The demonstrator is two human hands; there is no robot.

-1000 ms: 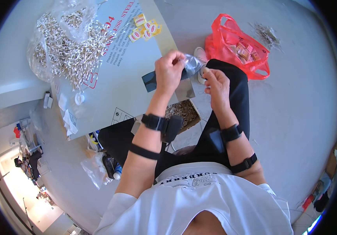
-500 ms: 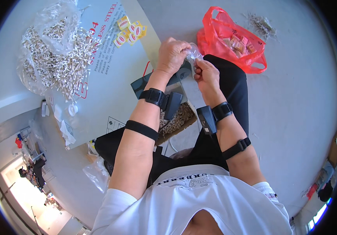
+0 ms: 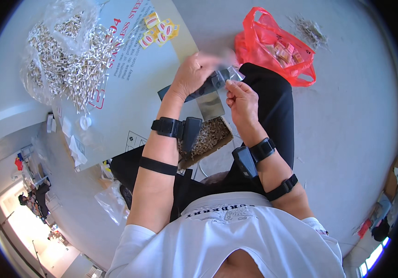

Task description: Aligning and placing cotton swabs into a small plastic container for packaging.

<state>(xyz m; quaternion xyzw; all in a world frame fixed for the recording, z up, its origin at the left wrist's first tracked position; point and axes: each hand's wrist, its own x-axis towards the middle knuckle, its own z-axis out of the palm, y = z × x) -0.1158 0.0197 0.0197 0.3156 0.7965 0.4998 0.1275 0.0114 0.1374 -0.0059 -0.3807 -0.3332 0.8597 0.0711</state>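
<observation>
A small clear plastic bag (image 3: 231,72) is pinched at its edge between the thumb and finger of my right hand (image 3: 244,98), above my knees. Just left of it is my left hand (image 3: 195,73), its fingers smeared by motion near the bag's upper side; whether they grip the film cannot be made out. Under my wrists, an open cardboard box (image 3: 229,139) holds many cotton swabs (image 3: 209,137). A dark flat panel with a shiny metal piece (image 3: 211,105) lies beyond the box, partly hidden by my left hand.
On the table sheet (image 3: 129,102) at left are a big heap of cotton swabs (image 3: 85,69) in clear plastic, several yellow-and-white packets (image 3: 160,32) and a white tape roll (image 3: 85,122). A red carrier bag (image 3: 273,58) with small packs stands beyond my knee, beside scattered swabs (image 3: 310,30).
My left hand has swung left and slightly down, its fingers now blurred. My right hand has dropped a little, still pinching the plastic bag, which now looks more spread out.
</observation>
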